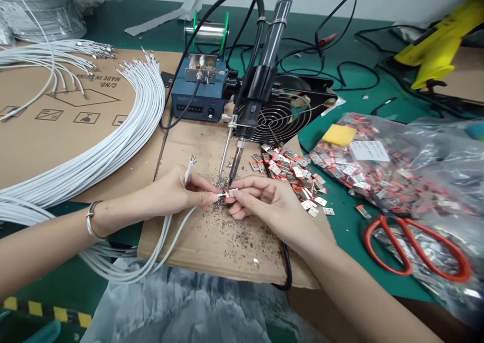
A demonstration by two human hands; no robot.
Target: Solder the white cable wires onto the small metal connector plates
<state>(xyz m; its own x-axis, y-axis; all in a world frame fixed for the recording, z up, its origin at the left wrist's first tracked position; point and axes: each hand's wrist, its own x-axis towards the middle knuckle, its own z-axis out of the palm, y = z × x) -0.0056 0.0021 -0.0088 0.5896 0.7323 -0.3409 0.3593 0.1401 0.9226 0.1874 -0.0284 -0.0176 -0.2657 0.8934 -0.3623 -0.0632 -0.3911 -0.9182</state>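
My left hand (185,189) pinches a white cable (184,218) close to its stripped end, with a second cable end (189,169) sticking up between the fingers. Between the thumb and fingertips of my right hand (260,196) is a small metal USB connector (231,193) with red on it. The cable's wires meet the connector right under the tip of a soldering iron (237,159), which is fixed tip-down in a stand. A thin bent metal tube (226,154) ends beside the tip. Whether the tip touches the joint I cannot tell.
Loose USB connectors (298,174) lie right of my hands, beside a clear bag (378,166) of more. Red-handled scissors (412,244) rest at the right. Behind stand a blue solder feeder (198,93) with a spool (207,33) and a fan (282,116). Cable bundles (128,136) fill the left.
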